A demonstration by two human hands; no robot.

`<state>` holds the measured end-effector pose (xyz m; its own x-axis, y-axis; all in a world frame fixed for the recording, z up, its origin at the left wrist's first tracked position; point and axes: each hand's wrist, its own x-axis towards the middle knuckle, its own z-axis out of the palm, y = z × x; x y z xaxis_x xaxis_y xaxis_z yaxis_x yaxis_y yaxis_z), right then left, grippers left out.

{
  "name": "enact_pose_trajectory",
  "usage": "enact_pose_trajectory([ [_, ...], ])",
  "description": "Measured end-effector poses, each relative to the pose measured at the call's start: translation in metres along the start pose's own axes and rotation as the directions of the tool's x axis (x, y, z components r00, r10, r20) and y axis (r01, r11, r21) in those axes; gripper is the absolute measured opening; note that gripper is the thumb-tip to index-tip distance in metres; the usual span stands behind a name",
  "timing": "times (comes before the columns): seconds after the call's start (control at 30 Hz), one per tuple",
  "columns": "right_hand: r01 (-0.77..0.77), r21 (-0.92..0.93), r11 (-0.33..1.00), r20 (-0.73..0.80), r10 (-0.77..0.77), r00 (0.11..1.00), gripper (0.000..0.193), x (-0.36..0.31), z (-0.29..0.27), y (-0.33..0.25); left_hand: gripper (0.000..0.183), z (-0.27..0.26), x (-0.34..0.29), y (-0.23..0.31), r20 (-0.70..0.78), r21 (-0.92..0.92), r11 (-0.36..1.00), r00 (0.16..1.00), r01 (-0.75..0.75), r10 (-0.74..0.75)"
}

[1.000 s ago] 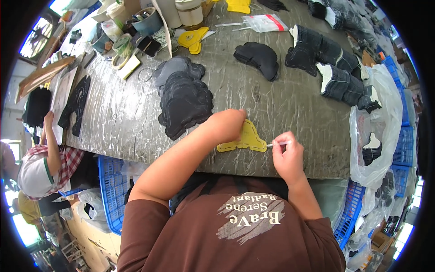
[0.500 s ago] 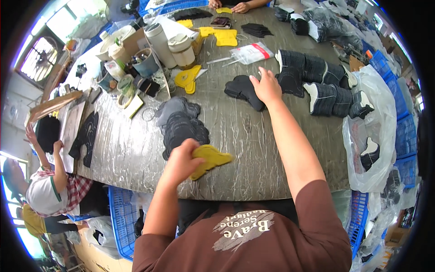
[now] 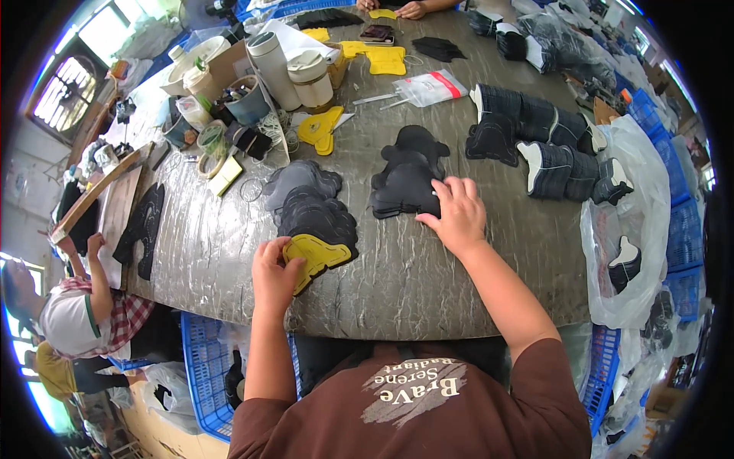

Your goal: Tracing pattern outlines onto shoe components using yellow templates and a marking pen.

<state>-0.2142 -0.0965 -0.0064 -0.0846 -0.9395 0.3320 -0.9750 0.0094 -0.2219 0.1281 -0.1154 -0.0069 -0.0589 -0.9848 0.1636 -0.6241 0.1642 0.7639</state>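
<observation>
Holding, left hand [image 3: 274, 274]: yellow template [image 3: 316, 252] (curved, dark-marked edge) atop black pieces [image 3: 314, 214].

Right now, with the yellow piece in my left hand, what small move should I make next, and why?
Perhaps slide just one off the middle black stack with your right hand: it is at that stack's right edge, while your left hand is busy holding the yellow piece over the neighbouring black stack.

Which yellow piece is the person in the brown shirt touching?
The yellow piece in the left hand, over the near end of a black stack. The other yellow pieces lie farther up the table, out of this person's hands.
</observation>
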Motion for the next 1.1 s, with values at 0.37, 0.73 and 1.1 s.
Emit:
enact_pose_trajectory([
  [0.37, -0.06, 0.327, 0.943, -0.08, 0.091, 0.993, 0.026, -0.013, 0.005, 0.012, 0.031, 0.0, -0.007, -0.017, -0.173, -0.206, 0.978, 0.983, 0.018, -0.055],
  [0.73, -0.02, 0.269, 0.963, 0.245, -0.048, 0.968, 0.019, 0.04, 0.024, 0.053, 0.031, -0.008, -0.026, -0.018, -0.254, -0.327, 0.944, 0.966, -0.029, -0.058],
  [1.1, 0.398, 0.102, 0.911, 0.019, -0.402, 0.915, 0.013, -0.101, -0.029, -0.011, 0.032, -0.024, -0.048, 0.002, -0.278, -0.551, 0.833, 0.933, 0.041, -0.23],
])
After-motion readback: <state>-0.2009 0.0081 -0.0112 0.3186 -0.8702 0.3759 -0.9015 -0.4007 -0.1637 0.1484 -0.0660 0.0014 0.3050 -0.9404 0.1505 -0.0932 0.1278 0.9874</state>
